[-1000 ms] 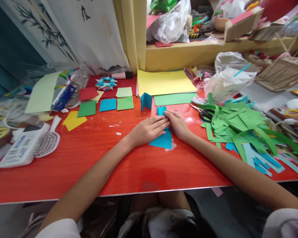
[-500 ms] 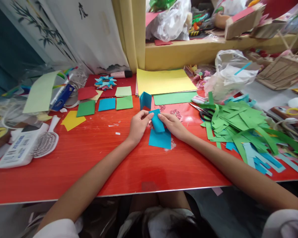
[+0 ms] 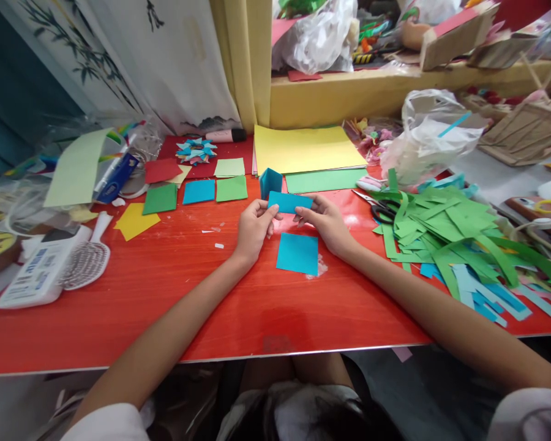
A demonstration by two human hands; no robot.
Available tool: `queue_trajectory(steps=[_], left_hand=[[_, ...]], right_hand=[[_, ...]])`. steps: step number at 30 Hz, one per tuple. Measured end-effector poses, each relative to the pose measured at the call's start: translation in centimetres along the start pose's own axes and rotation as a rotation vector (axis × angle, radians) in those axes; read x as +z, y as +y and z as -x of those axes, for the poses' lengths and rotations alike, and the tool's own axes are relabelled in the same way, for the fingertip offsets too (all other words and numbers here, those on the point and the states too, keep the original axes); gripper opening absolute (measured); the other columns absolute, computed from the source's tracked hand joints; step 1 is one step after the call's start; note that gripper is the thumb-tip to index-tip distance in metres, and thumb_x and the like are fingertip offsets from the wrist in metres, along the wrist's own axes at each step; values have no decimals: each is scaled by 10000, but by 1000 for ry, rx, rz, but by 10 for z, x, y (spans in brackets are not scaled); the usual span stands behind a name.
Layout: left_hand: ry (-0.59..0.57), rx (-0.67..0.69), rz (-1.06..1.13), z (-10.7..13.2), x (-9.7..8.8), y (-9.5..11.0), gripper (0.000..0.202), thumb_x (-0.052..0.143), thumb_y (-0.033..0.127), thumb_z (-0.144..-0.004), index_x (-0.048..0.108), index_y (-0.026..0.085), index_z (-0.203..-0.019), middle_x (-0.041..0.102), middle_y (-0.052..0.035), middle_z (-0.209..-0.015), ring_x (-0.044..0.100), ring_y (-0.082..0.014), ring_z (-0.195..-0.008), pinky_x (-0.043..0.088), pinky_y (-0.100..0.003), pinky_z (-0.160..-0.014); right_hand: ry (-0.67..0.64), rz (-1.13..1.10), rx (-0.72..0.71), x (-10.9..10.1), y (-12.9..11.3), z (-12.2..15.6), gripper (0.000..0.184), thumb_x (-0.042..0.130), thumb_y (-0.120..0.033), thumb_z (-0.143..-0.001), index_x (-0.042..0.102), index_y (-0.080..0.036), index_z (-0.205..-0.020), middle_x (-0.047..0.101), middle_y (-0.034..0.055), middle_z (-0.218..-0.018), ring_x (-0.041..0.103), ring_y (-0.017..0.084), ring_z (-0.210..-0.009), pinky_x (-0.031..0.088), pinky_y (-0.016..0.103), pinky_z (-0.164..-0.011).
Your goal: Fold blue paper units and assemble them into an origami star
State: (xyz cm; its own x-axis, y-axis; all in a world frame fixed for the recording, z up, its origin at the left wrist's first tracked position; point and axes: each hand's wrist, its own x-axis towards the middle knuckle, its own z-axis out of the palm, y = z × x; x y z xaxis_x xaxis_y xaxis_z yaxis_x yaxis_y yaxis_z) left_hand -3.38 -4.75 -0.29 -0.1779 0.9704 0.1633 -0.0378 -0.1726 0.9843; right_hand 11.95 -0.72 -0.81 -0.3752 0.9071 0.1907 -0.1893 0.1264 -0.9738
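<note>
Head view: blue paper rectangle (image 3: 290, 201) pinched by left grip (image 3: 253, 229) and right grip (image 3: 328, 226) at opposite ends; long axis left-right.

Bright, glare on tabletop (image 3: 165, 331), stretched edges

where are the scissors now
In the head view, the scissors lie to the right of the right hand, at the left edge of the green paper strips.

Behind the glossy red worktop (image 3: 156, 324), a bamboo-painted white curtain (image 3: 183, 67) hangs left of a yellow ledge (image 3: 321, 103). The floor (image 3: 422, 404) below is grey.
</note>
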Motion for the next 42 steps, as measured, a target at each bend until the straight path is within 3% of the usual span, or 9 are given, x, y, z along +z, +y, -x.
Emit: queue_trajectory(steps=[6,20,29,32,35,42], left_hand=[[-70,-14,-60,2,0,0,186,552,329,-822,490,158,-779,666,-13,-736,424,-40,-405,356,-191,-421],[-153,-63,-205,-1,0,-5,179,550,329,-821,511,155,-804,681,-31,-751,480,-49,-425,389,-191,-445],[-122,-61,-194,0,1,-5,226,544,383,-830,494,165,-854,643,-9,-775,493,-39,-428,402,-177,-420],[-76,-62,-178,-1,1,-6,261,565,405,-815,485,175,-909,600,19,-677,502,-53,-431,403,-173,-409],[-47,-56,-142,-2,1,-6,283,595,368,-798,477,182,-974,552,39,-606,539,-79,-485,428,-171,-426],[-57,-59,-110,-3,2,-8,230,597,268,-789,482,174,-965,583,9,-719,602,-103,-619,491,-179,-475]], right_hand=[[49,18,-27,-4,1,-2,181,641,-336,-766,562,-185,-828,615,-5,-735,585,110,-651,483,250,-604],[85,23,-56,-6,2,-2,103,621,-264,-786,563,-183,-811,591,-17,-664,550,95,-604,444,240,-586],[53,64,-36,-4,-1,-2,163,640,-324,-769,575,-185,-821,598,-7,-704,556,106,-619,459,258,-602],[49,69,-27,-4,0,-2,161,644,-313,-764,586,-183,-838,595,-12,-683,555,108,-613,463,263,-611],[30,72,-25,-4,0,-1,156,645,-301,-764,591,-179,-844,598,-8,-696,559,109,-617,467,270,-622],[6,110,-26,-3,0,0,169,640,-327,-770,587,-182,-841,593,-6,-698,566,116,-644,484,280,-644]])
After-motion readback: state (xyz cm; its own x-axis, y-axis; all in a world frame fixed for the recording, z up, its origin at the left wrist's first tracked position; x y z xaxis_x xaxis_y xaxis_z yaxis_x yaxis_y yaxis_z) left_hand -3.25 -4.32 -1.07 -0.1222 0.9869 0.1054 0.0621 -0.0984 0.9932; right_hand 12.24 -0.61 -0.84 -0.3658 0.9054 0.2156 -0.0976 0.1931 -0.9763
